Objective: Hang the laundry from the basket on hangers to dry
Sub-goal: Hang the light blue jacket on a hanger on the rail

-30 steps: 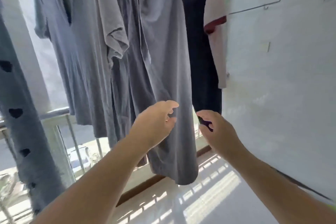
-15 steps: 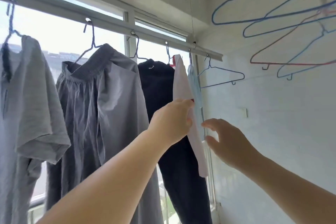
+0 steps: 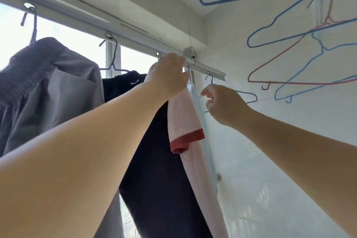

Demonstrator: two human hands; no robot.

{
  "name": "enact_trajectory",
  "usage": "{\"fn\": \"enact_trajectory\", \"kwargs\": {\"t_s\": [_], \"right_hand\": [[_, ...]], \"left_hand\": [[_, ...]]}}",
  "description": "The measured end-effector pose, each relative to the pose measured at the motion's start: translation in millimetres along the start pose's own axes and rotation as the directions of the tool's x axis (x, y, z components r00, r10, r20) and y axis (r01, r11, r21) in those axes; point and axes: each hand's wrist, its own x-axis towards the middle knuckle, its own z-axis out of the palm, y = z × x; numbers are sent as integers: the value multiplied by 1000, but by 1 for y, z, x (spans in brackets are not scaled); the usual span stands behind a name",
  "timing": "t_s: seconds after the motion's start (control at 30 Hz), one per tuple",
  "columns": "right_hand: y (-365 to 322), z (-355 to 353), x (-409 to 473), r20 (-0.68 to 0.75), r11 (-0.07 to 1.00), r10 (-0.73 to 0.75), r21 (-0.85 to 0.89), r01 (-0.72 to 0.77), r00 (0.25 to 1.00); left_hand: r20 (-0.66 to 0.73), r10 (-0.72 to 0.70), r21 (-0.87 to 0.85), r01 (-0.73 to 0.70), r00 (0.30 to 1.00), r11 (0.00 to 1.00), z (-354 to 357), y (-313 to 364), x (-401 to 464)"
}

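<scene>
- The left hand (image 3: 169, 75) is reaching up just under the drying rail (image 3: 135, 31), its grip curled over the shoulder of the pink shirt (image 3: 183, 120) near the hanger hook; whether the fingers are pinching cloth or wire I cannot tell, since the back of the hand is hiding them.
- The right hand (image 3: 222, 104) is hovering just right of the shirt, below the rail's end, its grip narrowed on the blue empty hanger (image 3: 249, 95) or the pale blue garment (image 3: 202, 118) edge; which one is unclear.
- Risk: tugging sideways could be slipping the shirt off its hanger, or unhooking it from the rail.
- Risk: the loose hangers (image 3: 301, 60) beyond the rail's end could be snagging together.
- Against half a second earlier, both hands are sitting higher, closer to the rail, and the view is tilting further upward.
- The laundry basket is not in view.
</scene>
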Motion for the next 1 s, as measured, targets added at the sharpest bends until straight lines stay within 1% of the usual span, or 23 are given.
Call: {"fn": "enact_trajectory", "kwargs": {"t_s": [0.17, 0.23, 0.27, 0.37, 0.47, 0.53, 0.6, 0.67, 0.77, 0.87, 0.9, 0.93, 1.0], "right_hand": [[31, 23, 47, -40, 998, 54, 16, -53, 998], [38, 31, 68, -81, 994, 88, 69, -83, 993], [39, 35, 79, -111, 993, 93, 90, -83, 989], [42, 46, 115, -154, 996, 26, 91, -12, 988], [36, 57, 149, -91, 995, -46, 78, 53, 995], [34, 65, 164, 7, 996, -25, 82, 24, 1000], [39, 74, 171, 70, 1000, -5, 1, 5, 998], [50, 79, 169, 64, 996, -15, -88, 20, 998], [82, 82, 166, 14, 990, -53, -134, 55, 998], [117, 78, 159, 9, 984, -7, -179, 8, 1000], [128, 77, 158, 10, 979, 11, -204, -9, 1000], [139, 76, 157, -1, 972, 21, -232, -21, 1000], [159, 73, 158, -50, 957, 27, -286, -40, 998]], "left_hand": [[105, -41, 91, 31, 994, 995, 31, 2, 40], [69, -26, 92, 19, 997, 996, 42, 4, 47], [28, -11, 64, 9, 1000, 998, 47, 1, 51], [-90, -17, -69, 10, 996, 998, 59, -6, 69], [-141, -38, -125, 21, 989, 992, 65, -9, 85], [-150, -67, -131, 48, 986, 990, 70, -9, 93], [-154, -86, -97, 71, 984, 993, 77, -10, 100], [-140, -81, -33, 77, 987, 996, 83, -9, 104], [-90, -57, 173, 72, 994, 982, 98, -7, 110], [0, -87, 430, 78, 996, 899, 117, -1, 114], [22, -96, 493, 72, 995, 867, 124, 2, 114], [33, -97, 527, 65, 995, 847, 131, 6, 116], [38, -100, 521, 66, 994, 851, 146, 14, 121]]}}
